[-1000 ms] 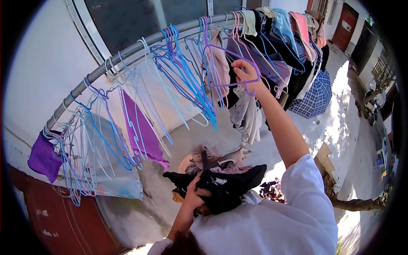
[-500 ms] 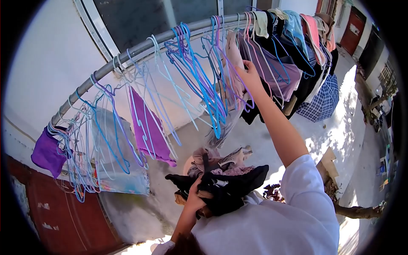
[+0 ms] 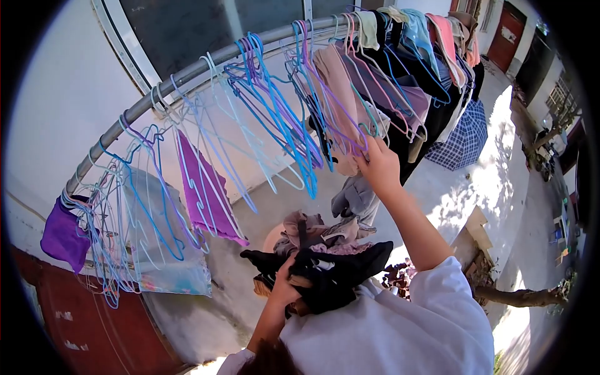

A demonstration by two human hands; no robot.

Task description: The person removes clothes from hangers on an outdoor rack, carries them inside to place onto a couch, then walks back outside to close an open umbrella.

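My left hand (image 3: 286,284) is closed on a bundle of clothes held against my body. Black cloth (image 3: 331,281) lies uppermost in it, with dusty pink pieces (image 3: 303,228) behind. My right hand (image 3: 380,164) is raised to the rail's hanging clothes, its fingers closed on the lower part of a pale pink garment (image 3: 337,78). A purple hanger (image 3: 340,125) crosses in front of that garment. Just below the hand hangs grey cloth (image 3: 353,197); its upper end is hidden. Several blue hangers (image 3: 294,137) hang to the left of the hand.
A curved metal rail (image 3: 181,78) runs across the view, carrying many hangers. Purple cloth (image 3: 203,187) and a pale plastic sheet (image 3: 172,262) hang at left. Farther right are more clothes and a checked umbrella (image 3: 462,137). A branch (image 3: 519,296) lies low at right.
My right hand has moved down along the pale pink garment, which now shows more broadly. The grey cloth has shifted to the right. My left hand keeps its hold on the bundle.
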